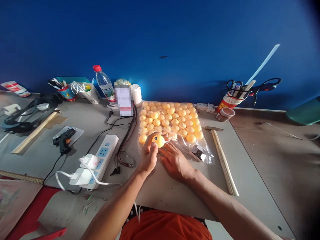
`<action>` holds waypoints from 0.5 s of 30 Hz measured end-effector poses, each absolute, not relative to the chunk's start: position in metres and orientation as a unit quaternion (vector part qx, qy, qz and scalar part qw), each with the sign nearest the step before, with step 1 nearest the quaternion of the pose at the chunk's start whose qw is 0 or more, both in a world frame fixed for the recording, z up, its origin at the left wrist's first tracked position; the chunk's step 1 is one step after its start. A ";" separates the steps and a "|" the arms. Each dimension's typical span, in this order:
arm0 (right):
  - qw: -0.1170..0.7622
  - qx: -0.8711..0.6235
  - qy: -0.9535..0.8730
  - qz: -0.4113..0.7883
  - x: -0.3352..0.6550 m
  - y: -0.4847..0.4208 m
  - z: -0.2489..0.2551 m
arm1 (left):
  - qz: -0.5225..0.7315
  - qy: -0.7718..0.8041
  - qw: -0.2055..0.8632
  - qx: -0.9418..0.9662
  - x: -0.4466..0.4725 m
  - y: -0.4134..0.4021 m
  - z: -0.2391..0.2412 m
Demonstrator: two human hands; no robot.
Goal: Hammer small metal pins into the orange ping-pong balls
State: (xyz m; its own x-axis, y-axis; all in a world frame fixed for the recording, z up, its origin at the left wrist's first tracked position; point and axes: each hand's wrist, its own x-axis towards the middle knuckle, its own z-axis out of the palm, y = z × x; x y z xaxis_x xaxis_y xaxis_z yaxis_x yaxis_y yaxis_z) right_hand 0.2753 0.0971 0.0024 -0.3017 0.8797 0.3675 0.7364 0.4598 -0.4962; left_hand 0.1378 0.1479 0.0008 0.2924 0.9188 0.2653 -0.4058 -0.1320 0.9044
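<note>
Blue wall closes off the far side of a grey counter, with strong light falling from the left. Take the single orange ball as the centre of the dial. It sits in the left hand, whose fingers are curled around it, the thumb on the near side. A small dark spot shows on the ball's face toward ten o'clock; whether it is a mark, a hole or something stuck on is too small to tell. The right hand lies at about four o'clock, palm down, its fingers extended and near the ball. I cannot tell whether they touch it, nor what is under them.

At twelve to one o'clock, a clear plastic bag holds many similar balls. A small box lies between three and four, with a wooden strip farther out.

To handle the ball well, I would grip lightly, since the shell is probably thin and could dent. Turning the spot upward, clear of the thumb, should make it easier to inspect or work on. The right fingers seem best used as a steady guide, leaving the left to hold. Loose balls would likely roll.
</note>
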 end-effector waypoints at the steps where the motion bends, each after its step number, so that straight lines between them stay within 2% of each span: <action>1: 0.311 -0.524 -0.786 0.102 0.277 0.098 0.002 | 0.544 0.237 0.615 0.519 0.138 0.148 0.001; 4: 0.327 -0.577 -0.746 0.054 0.284 0.102 -0.004 | 0.545 0.226 0.615 0.523 0.139 0.148 0.002; 10: 0.243 -0.670 -0.701 -0.022 0.298 0.108 -0.020 | 0.524 0.256 0.559 0.590 0.137 0.147 0.011; 15: 0.238 -0.694 -0.676 -0.061 0.301 0.109 -0.023 | 0.501 0.325 0.534 0.598 0.137 0.145 0.019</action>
